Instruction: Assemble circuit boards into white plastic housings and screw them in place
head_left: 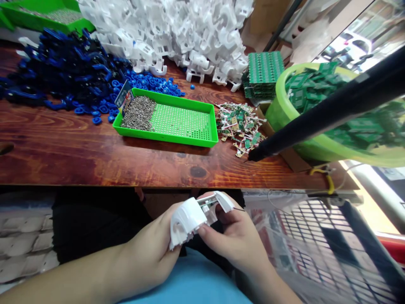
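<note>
Both hands hold one white plastic housing [189, 216] above my lap, just in front of the table edge. My left hand [152, 249] is closed round its rounded left side. My right hand [236, 236] grips the right side, its thumb pressed against the lower edge. Between the rounded part and a curved arm on the right, the housing is open, and a small piece of green board shows inside. A thin dark wire or pin sticks out by the right fingers. The fingers behind the housing are partly hidden.
On the wooden table [63, 156] stands a green tray [164, 137] holding screws. Around it lie white housings [190, 29], dark blue parts [69, 63], blue rings [148, 82] and small wired boards [242, 124]. A black pole [316, 114] slants across a tub [281, 97] of green boards.
</note>
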Action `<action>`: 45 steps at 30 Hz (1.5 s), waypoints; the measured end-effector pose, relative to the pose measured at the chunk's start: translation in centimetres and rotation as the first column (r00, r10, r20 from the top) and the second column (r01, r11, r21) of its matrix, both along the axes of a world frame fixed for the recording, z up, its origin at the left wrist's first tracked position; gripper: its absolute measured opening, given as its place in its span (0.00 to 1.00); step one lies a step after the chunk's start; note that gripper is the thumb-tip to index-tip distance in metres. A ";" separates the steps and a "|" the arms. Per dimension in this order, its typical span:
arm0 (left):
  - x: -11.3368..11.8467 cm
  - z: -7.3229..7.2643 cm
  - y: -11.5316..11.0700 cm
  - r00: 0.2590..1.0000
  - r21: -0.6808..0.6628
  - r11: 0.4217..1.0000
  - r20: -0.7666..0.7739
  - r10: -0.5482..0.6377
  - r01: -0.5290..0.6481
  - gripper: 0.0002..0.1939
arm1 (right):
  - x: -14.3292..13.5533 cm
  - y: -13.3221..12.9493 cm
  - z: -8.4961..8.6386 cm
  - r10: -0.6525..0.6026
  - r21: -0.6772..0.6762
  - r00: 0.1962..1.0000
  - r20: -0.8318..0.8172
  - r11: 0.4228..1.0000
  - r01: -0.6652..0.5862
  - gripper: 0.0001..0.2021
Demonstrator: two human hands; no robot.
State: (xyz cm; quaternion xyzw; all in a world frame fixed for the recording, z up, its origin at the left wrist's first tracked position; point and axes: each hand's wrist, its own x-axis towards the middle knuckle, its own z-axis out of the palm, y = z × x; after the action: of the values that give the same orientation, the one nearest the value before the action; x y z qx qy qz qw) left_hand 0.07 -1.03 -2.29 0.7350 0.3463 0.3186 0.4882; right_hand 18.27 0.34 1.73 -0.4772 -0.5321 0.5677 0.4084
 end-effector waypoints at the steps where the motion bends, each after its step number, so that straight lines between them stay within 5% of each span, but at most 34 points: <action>1: 0.1 0.0 0.0 1.000 0.003 1.000 -0.003 0.001 -0.001 0.34 | 0.0 0.0 0.0 -0.007 0.003 1.000 0.003 1.000 0.007 0.14; 10: 0.2 0.4 0.0 0.999 -0.038 0.999 -0.038 0.004 -0.005 0.33 | 0.0 0.1 -0.3 0.005 -0.005 1.000 0.003 1.000 -0.005 0.13; 22: 0.8 1.6 0.2 0.994 -0.445 0.895 0.090 0.063 -0.017 0.27 | 1.6 -0.5 -0.8 0.149 -0.069 0.977 -0.155 0.984 -0.161 0.21; 28: 0.5 2.6 0.2 0.953 -0.692 0.701 0.297 0.063 0.170 0.30 | 1.6 -0.7 -0.6 0.129 -0.064 0.973 -0.192 0.988 -0.144 0.19; 34: 0.2 3.2 0.3 0.870 -0.774 0.493 0.488 0.068 0.396 0.44 | 1.7 -0.8 0.0 0.081 -0.140 0.954 -0.288 0.982 -0.126 0.17; 37: 0.4 3.8 0.5 0.890 -0.782 0.499 0.454 0.044 0.374 0.43 | 1.9 -0.8 0.0 0.073 -0.136 0.965 -0.253 0.985 -0.110 0.16; 45: 0.1 3.7 0.9 0.911 -0.663 0.643 0.385 -0.148 0.385 0.48 | 2.1 -0.9 -0.8 0.073 -0.169 0.973 -0.218 0.979 -0.112 0.13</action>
State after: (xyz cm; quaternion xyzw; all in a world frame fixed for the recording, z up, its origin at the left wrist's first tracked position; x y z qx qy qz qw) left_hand 0.13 -0.18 1.40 0.4678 0.2531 0.1849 0.8264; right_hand 20.38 -0.54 0.93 -0.4240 -0.4539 0.6794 0.3906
